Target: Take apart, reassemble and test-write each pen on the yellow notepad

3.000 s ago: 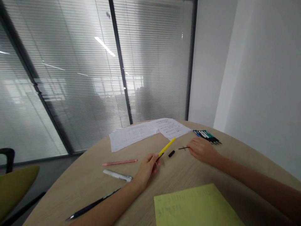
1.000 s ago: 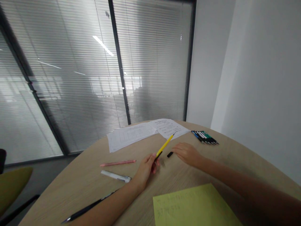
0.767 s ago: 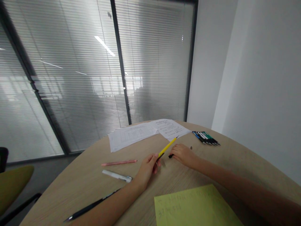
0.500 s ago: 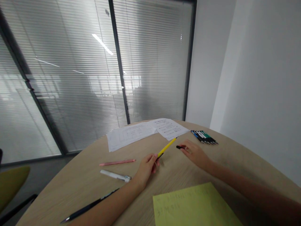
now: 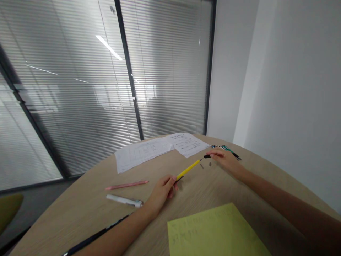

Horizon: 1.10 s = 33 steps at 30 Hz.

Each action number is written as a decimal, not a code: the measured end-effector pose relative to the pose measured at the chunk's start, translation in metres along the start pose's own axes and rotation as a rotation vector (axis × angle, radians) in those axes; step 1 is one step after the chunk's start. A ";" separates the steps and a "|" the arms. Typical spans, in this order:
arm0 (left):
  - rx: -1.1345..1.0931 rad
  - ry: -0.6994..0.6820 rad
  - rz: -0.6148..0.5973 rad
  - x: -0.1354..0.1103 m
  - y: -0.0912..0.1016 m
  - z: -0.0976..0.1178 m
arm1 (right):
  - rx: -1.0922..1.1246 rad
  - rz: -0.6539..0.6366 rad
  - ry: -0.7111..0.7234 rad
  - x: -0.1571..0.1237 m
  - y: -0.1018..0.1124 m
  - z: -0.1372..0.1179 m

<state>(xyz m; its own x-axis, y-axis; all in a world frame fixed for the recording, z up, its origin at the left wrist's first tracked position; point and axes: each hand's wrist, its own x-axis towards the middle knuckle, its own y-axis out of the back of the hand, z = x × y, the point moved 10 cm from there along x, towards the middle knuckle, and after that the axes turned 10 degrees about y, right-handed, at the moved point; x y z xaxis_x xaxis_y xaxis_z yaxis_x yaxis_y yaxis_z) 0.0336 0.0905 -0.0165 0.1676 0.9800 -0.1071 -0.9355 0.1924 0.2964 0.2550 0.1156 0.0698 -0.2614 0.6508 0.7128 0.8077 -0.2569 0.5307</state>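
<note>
My left hand (image 5: 161,188) pinches the dark end of a yellow pen (image 5: 188,169) and holds it slanted up to the right above the round wooden table (image 5: 80,220). Beyond the pen's tip, my right hand (image 5: 226,160) pinches a small black pen cap (image 5: 207,156) just off the table. Two tiny dark bits (image 5: 205,165) lie on the wood under that hand. A row of several dark pens (image 5: 229,149) lies right behind my right hand, partly hidden by it.
White printed sheets (image 5: 160,147) lie at the far side of the table. A pink pencil (image 5: 127,184), a white pen (image 5: 124,201) and a long black pen (image 5: 98,234) lie to the left. A yellow sheet (image 5: 215,234) is near me. Glass wall with blinds behind.
My right hand left the thin dark refill, reached left to the black cap on the table, picked it up and carried it right toward the row of pens. My left hand kept the yellow pen.
</note>
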 end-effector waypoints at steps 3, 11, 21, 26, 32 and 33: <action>0.025 0.005 -0.005 0.000 -0.001 -0.001 | 0.026 -0.043 -0.026 -0.001 -0.005 0.002; 0.082 0.006 -0.015 -0.002 -0.003 0.000 | 0.210 -0.159 -0.085 -0.005 -0.025 -0.004; 0.155 -0.028 -0.016 -0.006 -0.005 0.006 | 0.476 -0.187 -0.323 -0.015 -0.034 0.008; 0.218 -0.073 -0.030 -0.010 -0.009 0.010 | 0.546 -0.294 -0.343 -0.021 -0.052 0.002; 0.317 -0.156 0.001 -0.018 -0.010 0.022 | 0.570 -0.303 -0.323 -0.026 -0.068 -0.007; 0.314 -0.147 0.001 -0.018 -0.010 0.021 | 0.564 -0.295 -0.320 -0.026 -0.067 -0.009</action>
<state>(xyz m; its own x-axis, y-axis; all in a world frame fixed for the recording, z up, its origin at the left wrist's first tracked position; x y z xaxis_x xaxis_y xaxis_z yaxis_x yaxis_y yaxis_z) 0.0468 0.0716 0.0028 0.2307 0.9727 0.0243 -0.7980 0.1748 0.5767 0.2027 0.1101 0.0197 -0.4132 0.8364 0.3602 0.9000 0.3149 0.3013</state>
